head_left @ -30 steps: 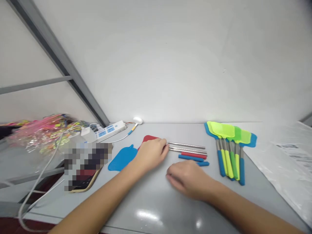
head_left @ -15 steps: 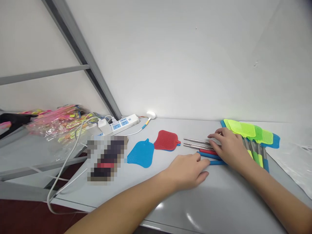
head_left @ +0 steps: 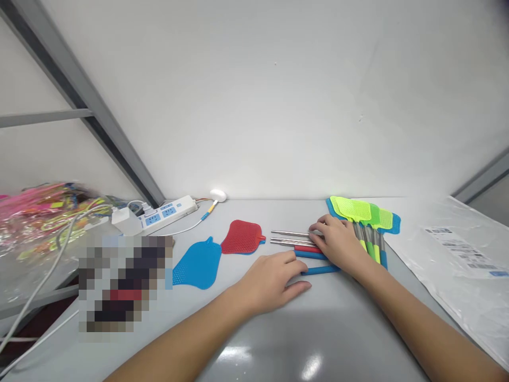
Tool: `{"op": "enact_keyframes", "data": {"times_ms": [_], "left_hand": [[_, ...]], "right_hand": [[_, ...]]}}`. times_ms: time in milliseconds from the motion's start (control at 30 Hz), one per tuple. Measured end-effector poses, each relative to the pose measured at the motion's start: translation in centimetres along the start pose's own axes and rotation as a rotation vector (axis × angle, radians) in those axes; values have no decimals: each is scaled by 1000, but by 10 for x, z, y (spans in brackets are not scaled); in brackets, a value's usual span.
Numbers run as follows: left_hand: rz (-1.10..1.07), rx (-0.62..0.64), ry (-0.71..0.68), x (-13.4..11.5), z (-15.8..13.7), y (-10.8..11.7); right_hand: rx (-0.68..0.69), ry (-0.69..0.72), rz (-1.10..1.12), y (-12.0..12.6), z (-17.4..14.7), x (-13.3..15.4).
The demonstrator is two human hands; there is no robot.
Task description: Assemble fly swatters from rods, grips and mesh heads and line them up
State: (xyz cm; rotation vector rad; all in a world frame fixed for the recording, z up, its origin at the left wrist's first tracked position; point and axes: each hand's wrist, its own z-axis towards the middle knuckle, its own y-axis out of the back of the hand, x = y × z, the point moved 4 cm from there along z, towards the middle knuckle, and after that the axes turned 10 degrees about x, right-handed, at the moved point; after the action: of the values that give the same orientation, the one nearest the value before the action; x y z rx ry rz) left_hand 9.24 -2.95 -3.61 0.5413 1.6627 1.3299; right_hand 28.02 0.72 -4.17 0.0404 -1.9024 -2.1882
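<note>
Metal rods (head_left: 289,233) lie side by side, some with a red handle (head_left: 305,249) and blue handles (head_left: 320,270). My left hand (head_left: 270,281) rests at the left ends of the blue handles, fingers apart. My right hand (head_left: 340,244) lies palm down over the rods and handles, fingers spread and curved, hiding their right part. Left of the rods lie a red perforated fly swatter head (head_left: 241,236), with a bit of blue beneath it, and a blue swatter head (head_left: 199,264). Beyond my right hand, assembled fly swatters (head_left: 353,208) in yellow-green, green and blue overlap, handles toward me.
A white power strip (head_left: 169,213) with plugs and cables stands at the back left, near a small white device (head_left: 218,196). A pixelated object (head_left: 123,286) lies before it. Plastic-wrapped colourful goods (head_left: 47,217) are far left; a white plastic bag (head_left: 449,276) covers the right side.
The view has turned to the right, showing more of the white bag. Against the rods and handles, both hands have stayed in nearly the same place.
</note>
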Motion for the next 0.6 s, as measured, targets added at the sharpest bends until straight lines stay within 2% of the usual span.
{"op": "enact_keyframes", "data": {"times_ms": [167,400,600], "left_hand": [[9,4,73,0,6,-4],[35,-3,102,1,8,-7],[32,-24,86,2,6,-4]], "right_hand": [[30,7,39,1,2,3],[52,-15,125,-1,7,-1],[1,-31,205,-4,11,-5]]}}
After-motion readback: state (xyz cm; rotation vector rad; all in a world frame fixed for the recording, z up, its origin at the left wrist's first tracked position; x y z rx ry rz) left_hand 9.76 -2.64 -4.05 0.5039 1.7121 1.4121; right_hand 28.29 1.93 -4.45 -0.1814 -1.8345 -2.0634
